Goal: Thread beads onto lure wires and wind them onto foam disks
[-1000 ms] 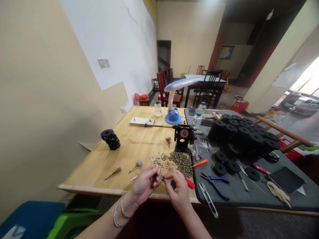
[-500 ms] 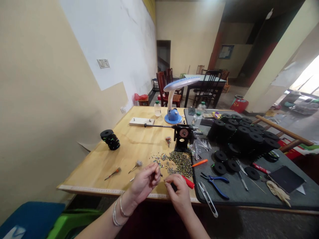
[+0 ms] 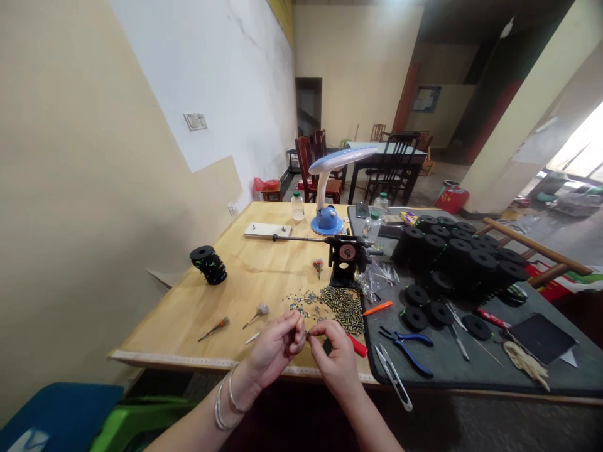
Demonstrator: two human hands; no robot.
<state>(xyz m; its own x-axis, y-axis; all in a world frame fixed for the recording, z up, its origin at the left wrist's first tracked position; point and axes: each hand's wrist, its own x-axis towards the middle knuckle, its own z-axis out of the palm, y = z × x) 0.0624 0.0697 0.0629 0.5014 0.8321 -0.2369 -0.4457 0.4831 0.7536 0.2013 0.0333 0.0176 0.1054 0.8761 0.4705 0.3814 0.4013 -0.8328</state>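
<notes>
Left hand point(image 3: 277, 345) and right hand point(image 3: 336, 359) each close a pinch grip on 1 tiny piece point(image 3: 307, 336), held above the worktop point(image 3: 211, 301) edge. Risk: a slipping fingertip may drop it off the edge or into the bead pile point(image 3: 343, 307).

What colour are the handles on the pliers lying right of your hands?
Blue; the pliers show best in the head view.

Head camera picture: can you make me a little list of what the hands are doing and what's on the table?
Left hand: pinching a tiny piece, too small to name
Right hand: pinching the same piece's other end
Nearest: bead pile on the wooden table
Beside: blue pliers, snips
Farther back: black spools, blue lamp
</notes>
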